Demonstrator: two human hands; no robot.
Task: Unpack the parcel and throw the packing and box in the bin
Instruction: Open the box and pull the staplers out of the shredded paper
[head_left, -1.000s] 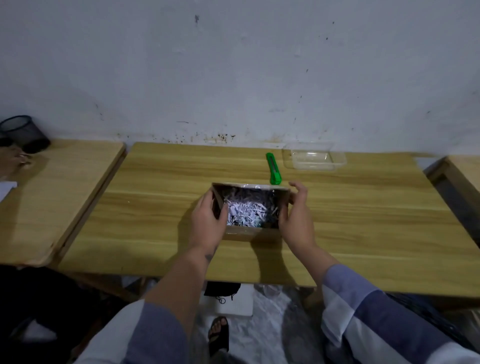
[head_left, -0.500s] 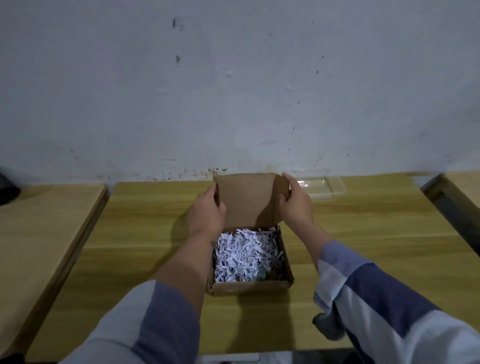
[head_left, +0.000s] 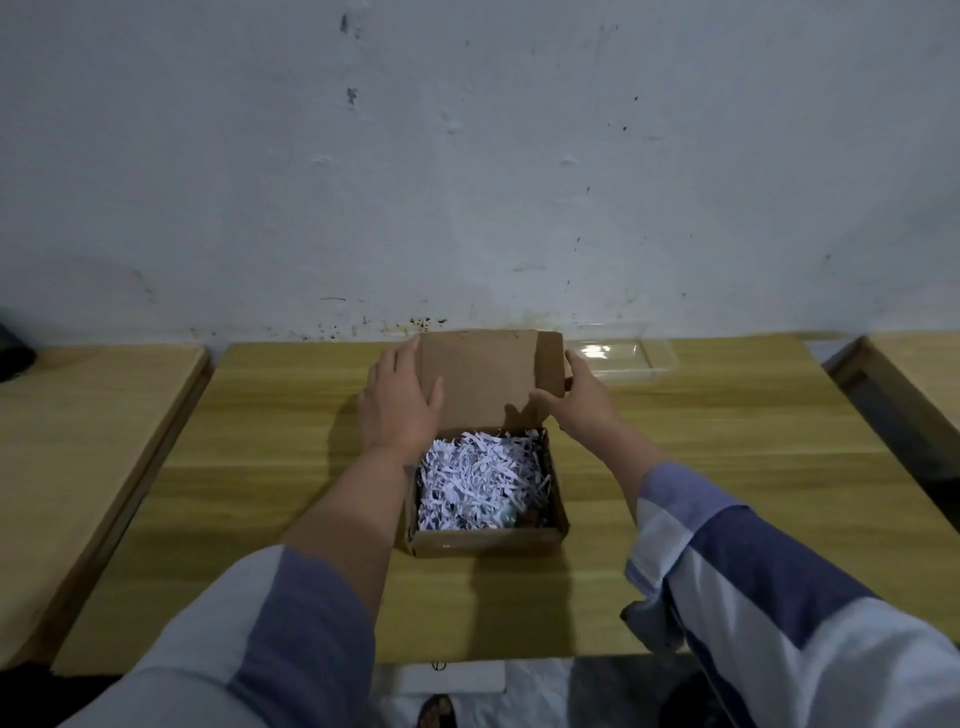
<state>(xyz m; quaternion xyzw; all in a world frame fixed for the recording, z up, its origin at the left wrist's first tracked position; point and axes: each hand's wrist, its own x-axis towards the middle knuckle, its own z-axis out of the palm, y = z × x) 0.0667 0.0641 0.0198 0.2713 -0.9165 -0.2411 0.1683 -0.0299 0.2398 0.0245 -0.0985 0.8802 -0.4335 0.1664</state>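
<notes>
A pale, stained wall (head_left: 478, 156) fills the upper half of the frame. Below it, a wooden table (head_left: 727, 467) spans the middle, with a second table (head_left: 78, 441) at the left edge and the corner of a third (head_left: 924, 374) at the far right.

The person's two sleeves, striped in blue and white, enter from the lower corners, the bare forearms reaching toward the frame's centre.

At centre sits an open cardboard box (head_left: 483, 540), resting on the table. Its lid (head_left: 483, 374) stands upright at the far side, hinged along the back edge. The left hand (head_left: 397, 410) lies against the lid's left edge, fingers straight and together, the thumb laid across the lid's inner face. The right hand (head_left: 582, 405) holds the lid's right edge, fingers reaching behind it and the thumb stretched across the front, so the flap is lightly pinched.

Inside the box lies a heap of white shredded paper (head_left: 478, 478), filling most of it. A small greenish object (head_left: 506, 514) shows among the shreds near the front right corner; what it is cannot be told.

A clear plastic tray (head_left: 628, 358) rests on the table at the upper right of the box, close to the wall. A dark object (head_left: 13, 348) shows at the far left edge.
</notes>
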